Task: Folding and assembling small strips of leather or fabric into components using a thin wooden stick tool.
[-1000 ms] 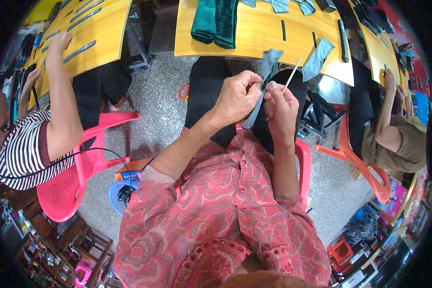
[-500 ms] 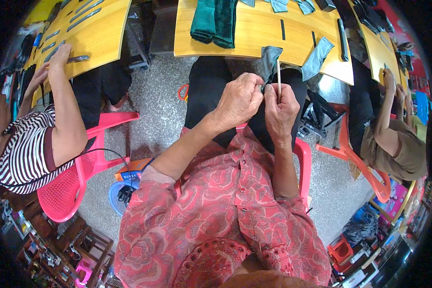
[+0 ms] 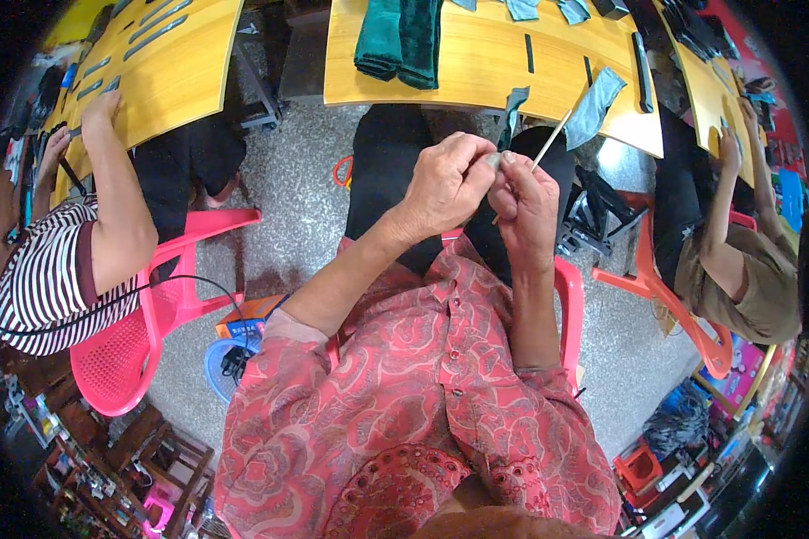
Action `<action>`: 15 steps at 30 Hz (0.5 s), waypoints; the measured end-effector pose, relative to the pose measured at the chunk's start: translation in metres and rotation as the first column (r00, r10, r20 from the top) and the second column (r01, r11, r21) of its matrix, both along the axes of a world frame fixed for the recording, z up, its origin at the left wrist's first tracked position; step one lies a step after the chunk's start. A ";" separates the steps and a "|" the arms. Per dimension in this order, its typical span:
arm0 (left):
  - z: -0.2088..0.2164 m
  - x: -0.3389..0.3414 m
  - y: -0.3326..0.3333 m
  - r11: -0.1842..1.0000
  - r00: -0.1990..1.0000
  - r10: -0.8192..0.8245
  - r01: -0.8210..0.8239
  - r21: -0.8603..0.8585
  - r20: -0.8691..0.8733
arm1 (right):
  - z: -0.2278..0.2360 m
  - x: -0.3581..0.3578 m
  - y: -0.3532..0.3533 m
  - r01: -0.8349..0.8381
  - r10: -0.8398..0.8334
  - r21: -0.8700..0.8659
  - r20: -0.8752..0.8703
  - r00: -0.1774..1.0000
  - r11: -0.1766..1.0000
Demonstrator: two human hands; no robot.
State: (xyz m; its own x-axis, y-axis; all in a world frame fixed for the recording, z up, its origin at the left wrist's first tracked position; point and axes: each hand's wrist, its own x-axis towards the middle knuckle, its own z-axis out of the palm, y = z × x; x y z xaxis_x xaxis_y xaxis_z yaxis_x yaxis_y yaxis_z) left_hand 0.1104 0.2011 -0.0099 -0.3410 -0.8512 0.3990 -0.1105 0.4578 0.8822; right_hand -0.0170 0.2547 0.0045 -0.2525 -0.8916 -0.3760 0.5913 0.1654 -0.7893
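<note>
Above my lap, both hands meet at a small dark green cloth strip [image 3: 512, 117], its free end sticking up toward the table edge. The lower end of the strip is pinched between the fingers of my left hand [image 3: 448, 184]. My right hand [image 3: 526, 202], closed beside it, holds a thin pale stick [image 3: 553, 136] that slants up to the right; its thumb and fingertip touch the cloth too. Fingers partly hide the cloth between the hands. A grey-green cloth piece [image 3: 595, 108] hangs over the table edge just right of the stick.
On the yellow table [image 3: 476, 67] lie folded dark green velvet pieces [image 3: 395, 45], a thin black strip [image 3: 528, 54] and a longer black bar [image 3: 642, 72]. Co-workers sit at tables left and right. A pink chair [image 3: 126, 359] and an orange chair [image 3: 665, 296] flank me.
The stick has tilted from upright to a slant toward the upper right as my right hand turned. Less cloth shows above my fingers. The left co-worker's hands have moved apart.
</note>
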 end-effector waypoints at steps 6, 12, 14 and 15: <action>-0.005 -0.001 -0.001 0.922 0.992 -0.070 0.103 0.372 -0.102 | -0.002 -0.003 0.000 0.008 -0.008 0.001 0.080 0.997 1.000; -0.006 0.002 -0.001 0.862 0.994 -0.103 0.111 0.495 -0.043 | -0.007 -0.003 0.002 -0.012 0.015 -0.033 0.100 0.995 0.999; -0.009 0.000 0.001 0.947 0.996 -0.052 0.027 0.319 0.071 | -0.008 -0.004 0.002 -0.028 0.037 -0.067 0.123 0.992 0.997; -0.009 0.000 0.002 0.947 0.996 -0.050 0.025 0.319 0.072 | -0.009 -0.003 0.002 -0.030 0.038 -0.067 0.125 0.991 0.997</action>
